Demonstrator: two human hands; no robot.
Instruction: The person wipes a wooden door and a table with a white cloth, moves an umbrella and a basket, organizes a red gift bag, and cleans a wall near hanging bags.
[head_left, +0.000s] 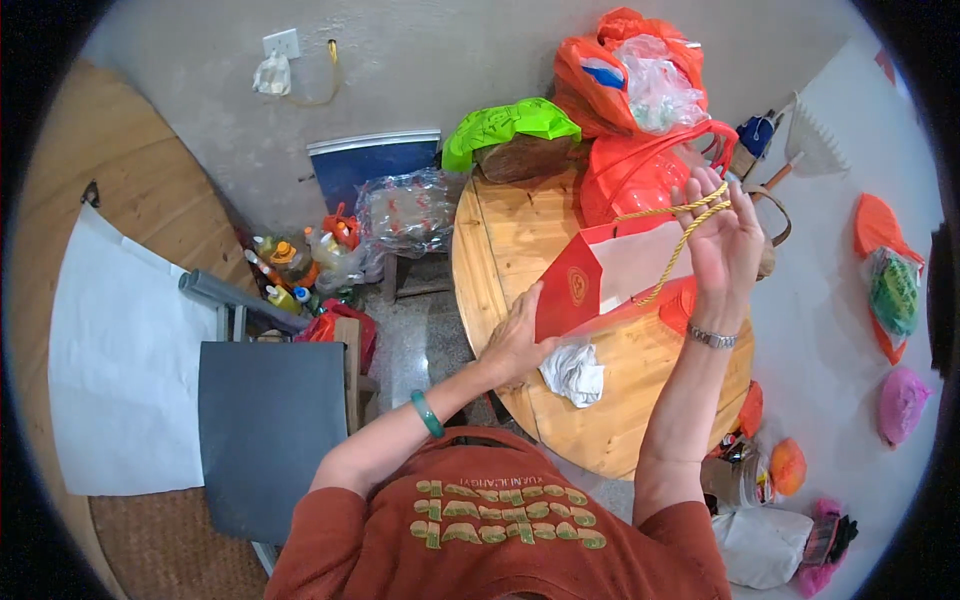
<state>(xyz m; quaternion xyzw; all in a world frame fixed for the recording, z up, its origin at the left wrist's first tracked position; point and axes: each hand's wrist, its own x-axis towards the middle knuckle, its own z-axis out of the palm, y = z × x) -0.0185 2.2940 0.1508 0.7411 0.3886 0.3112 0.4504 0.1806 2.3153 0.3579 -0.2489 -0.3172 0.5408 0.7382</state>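
Note:
A red paper gift bag (564, 289) with a pale inside lies tilted on its side over the round wooden table (637, 420). My left hand (517, 337) holds the bag's bottom end, thumb below and fingers on its side. The bag's yellow rope handles (679, 244) stretch up to my right hand (721, 225), looped across its raised fingers, palm showing. A crumpled white cloth (576, 373) lies on the table just below the bag. Behind the bag stands a red plastic bag (630, 176).
A green plastic bag (514, 124) covers a brown object at the table's back edge. Stuffed orange bags (585, 90) stand beside it. To the left are a grey chair (274, 435), bottles (289, 262) on the floor and a plastic-wrapped pack (405, 210). Hanging bags (892, 292) line the right wall.

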